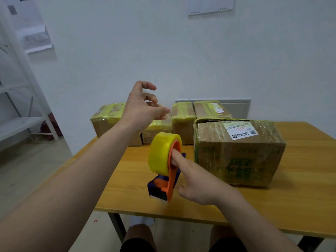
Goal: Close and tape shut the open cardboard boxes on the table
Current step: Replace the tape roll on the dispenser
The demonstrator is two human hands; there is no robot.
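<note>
A tape dispenser [164,171] with an orange frame, a purple base and a yellow tape roll is held just above the wooden table [300,197]. My right hand [198,182] grips it, index finger inside the roll's core. My left hand [143,106] is raised above it, fingers curled, pinching a clear strip of tape [166,113]. To the right stands a large cardboard box [238,153] with a white label, its top flaps down and covered in tape. Several smaller boxes [183,120], banded with yellow tape, line the back of the table.
A white wall rises right behind the table. A white shelf frame [23,106] stands on the floor to the left. My knees [138,237] show below the table's near edge.
</note>
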